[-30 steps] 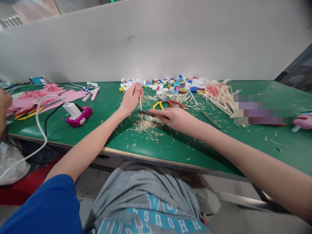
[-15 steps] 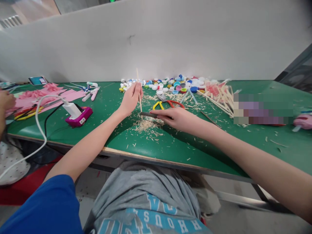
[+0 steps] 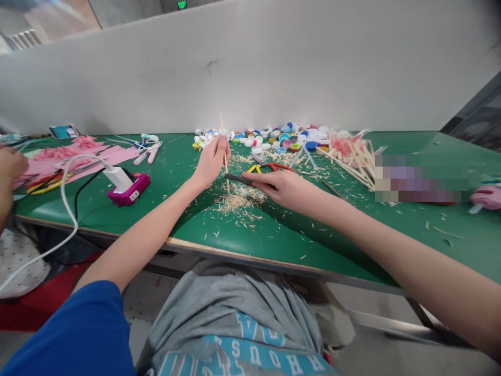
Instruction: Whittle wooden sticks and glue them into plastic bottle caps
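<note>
A thin wooden stick [image 3: 222, 123] stands nearly upright, with my left hand [image 3: 212, 159] closed round its middle. My right hand [image 3: 276, 184] grips a flat dark tool [image 3: 238, 179], whose tip meets the lower part of the stick. Whether the tool is a blade or a file cannot be made out. Below them a heap of pale wood shavings [image 3: 238, 202] lies on the green table [image 3: 219, 243]. Pliers with red and yellow handles [image 3: 277, 166] lie just behind my right hand.
Many coloured bottle caps [image 3: 285, 140] line the back. Wooden sticks [image 3: 362, 162] are piled to the right. At left are a purple power socket [image 3: 129, 190] with a white cable, pink paper [image 3: 92, 156], glue guns [image 3: 147, 152] and another person's hand [image 3: 11, 163].
My right hand has moved the dark tool slightly up along the stick, and the tool is tilted more. My left hand keeps its hold. The camera view has shifted a little.
</note>
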Demonstrator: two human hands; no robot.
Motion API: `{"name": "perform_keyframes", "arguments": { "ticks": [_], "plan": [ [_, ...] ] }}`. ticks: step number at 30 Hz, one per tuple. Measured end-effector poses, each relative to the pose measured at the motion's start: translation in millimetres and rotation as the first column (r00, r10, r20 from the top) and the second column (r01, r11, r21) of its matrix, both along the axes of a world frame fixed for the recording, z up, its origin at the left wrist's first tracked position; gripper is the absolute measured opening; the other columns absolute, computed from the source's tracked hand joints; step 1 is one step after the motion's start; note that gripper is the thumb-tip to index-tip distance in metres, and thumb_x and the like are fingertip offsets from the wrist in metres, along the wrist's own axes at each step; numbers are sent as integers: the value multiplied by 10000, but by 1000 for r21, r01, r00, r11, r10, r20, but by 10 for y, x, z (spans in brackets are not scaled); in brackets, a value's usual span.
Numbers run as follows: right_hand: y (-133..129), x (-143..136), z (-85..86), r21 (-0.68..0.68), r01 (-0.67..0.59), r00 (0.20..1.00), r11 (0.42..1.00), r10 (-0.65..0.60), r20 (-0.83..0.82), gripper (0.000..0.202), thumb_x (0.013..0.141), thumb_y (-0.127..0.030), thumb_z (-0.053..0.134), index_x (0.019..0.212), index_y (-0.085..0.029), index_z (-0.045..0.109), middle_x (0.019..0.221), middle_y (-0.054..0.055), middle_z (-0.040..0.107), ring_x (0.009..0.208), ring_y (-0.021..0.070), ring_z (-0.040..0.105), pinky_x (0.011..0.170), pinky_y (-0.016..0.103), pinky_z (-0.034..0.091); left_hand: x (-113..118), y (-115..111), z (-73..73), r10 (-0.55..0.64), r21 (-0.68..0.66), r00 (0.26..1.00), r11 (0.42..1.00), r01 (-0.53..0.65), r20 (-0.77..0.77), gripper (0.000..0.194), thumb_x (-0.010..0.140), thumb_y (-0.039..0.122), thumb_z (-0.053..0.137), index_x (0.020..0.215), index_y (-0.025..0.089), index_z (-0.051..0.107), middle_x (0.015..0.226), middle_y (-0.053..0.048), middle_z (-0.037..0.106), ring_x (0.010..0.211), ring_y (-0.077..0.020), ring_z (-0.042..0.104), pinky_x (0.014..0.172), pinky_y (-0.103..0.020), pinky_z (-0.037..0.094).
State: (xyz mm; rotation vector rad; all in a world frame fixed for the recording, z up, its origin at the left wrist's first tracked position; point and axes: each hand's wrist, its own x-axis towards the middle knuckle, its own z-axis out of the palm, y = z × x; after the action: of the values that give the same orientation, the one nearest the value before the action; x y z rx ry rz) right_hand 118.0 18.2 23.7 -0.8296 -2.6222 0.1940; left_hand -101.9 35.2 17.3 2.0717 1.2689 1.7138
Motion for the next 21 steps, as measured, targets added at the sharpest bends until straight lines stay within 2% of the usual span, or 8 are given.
{"name": "perform_keyframes", "arguments": {
  "ticks": [5,9,11,16,21],
  "plan": [
    [0,-86,-118,56,-71,992,996,64,109,394,954,-284,433,1333,-308,537,997,42,695,728,134,589,629,245,396,6,-5,-7,-19,12,1000,1000,19,12,481,928,587,307,657,209,429,565,17,472,522,-104,451,564,-268,392],
    [5,-117,-150,36,-107,986,994,102,131,393,964,-284,421,1342,-301,527,1075,46,684,868,158,617,693,249,425,16,-24,2,-23,34,1000,999,24,-18,479,927,590,304,667,210,438,566,14,476,527,-104,454,557,-263,396],
    [15,-97,-129,47,-103,990,994,98,99,388,960,-274,426,1330,-292,541,1090,41,681,868,152,617,689,246,422,10,-17,0,-18,41,1000,999,18,-9,479,926,590,305,666,209,435,567,14,476,526,-103,456,555,-263,400],
    [21,-48,-105,133,9,1000,991,-8,-5,383,970,-305,399,1319,-293,555,953,31,703,704,130,588,591,249,376,-11,21,-17,-7,33,1000,999,7,9,487,923,595,308,661,208,445,568,10,478,529,-102,460,562,-265,401],
    [8,-34,-164,81,-74,993,994,65,102,377,961,-313,426,1317,-332,549,1039,24,690,798,143,611,636,245,397,0,10,-14,-12,30,1000,999,12,11,486,923,598,300,665,209,433,569,14,473,527,-102,450,564,-267,394]
  ]
}}
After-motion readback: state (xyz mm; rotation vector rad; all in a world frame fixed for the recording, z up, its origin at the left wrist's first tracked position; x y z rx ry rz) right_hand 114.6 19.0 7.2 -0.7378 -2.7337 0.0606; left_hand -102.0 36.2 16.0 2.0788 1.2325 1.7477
